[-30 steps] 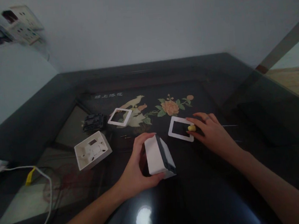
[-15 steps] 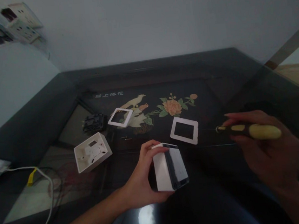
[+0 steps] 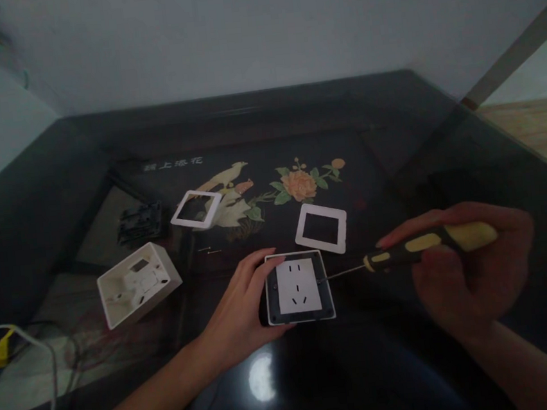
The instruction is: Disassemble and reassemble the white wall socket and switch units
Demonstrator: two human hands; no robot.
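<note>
My left hand [image 3: 244, 301] is closed around the left side of a wall socket [image 3: 299, 286], white with a dark surround and its slotted face turned up toward me. In my right hand [image 3: 473, 269] is a screwdriver [image 3: 422, 243] with a yellow and black handle. Its thin shaft points left, and the tip meets the right edge of the socket's dark surround, by a screw hole. Just beyond the socket lies a white square frame [image 3: 321, 227], and farther left rests a second white frame [image 3: 196, 210].
An open white mounting box [image 3: 138, 284] stands at the left, with a dark socket part [image 3: 140, 222] behind it. Two small screws [image 3: 209, 250] lie near the middle. A white cable [image 3: 53, 381] with a yellow tag [image 3: 4, 347] runs along the left.
The socket has been turned from its side so that its face shows. My right hand has brought the screwdriver left to its edge. The whole view has shifted slightly.
</note>
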